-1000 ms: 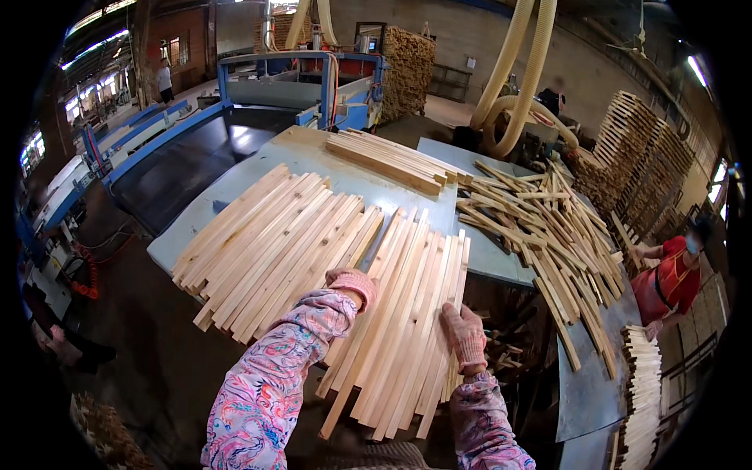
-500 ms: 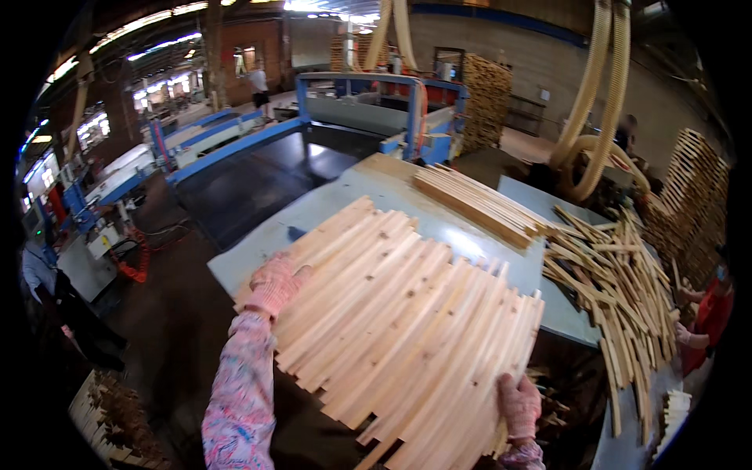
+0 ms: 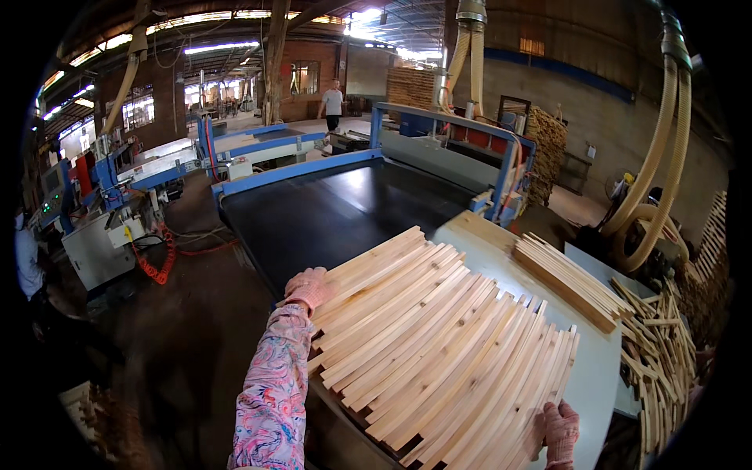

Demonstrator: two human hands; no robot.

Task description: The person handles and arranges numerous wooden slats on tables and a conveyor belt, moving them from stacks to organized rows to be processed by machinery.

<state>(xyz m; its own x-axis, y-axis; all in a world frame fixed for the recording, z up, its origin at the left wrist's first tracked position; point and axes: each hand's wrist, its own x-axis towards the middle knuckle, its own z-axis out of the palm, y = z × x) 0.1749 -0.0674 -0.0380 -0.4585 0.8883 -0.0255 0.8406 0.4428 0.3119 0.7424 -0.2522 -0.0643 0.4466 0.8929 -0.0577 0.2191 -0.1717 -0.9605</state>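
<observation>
A wide fan of pale wooden slats (image 3: 439, 345) lies on a light grey table (image 3: 603, 368). My left hand (image 3: 309, 288), in a pink glove with a patterned sleeve, presses against the left edge of the slat pile. At the pile's lower right corner my right hand (image 3: 558, 429), also in a pink glove, grips the ends of the slats. Both hands hold the pile between them.
A black conveyor bed (image 3: 337, 211) with blue framing lies beyond the table. A smaller slat stack (image 3: 564, 278) and a loose heap of slats (image 3: 666, 352) sit to the right. Yellow hoses (image 3: 666, 157) hang at right. A person (image 3: 333, 102) stands far off; blue machines (image 3: 117, 204) at left.
The view has swung left and up toward the conveyor. The slat pile has shifted leftward on the table with my hands spread wider, left hand now at its far edge.
</observation>
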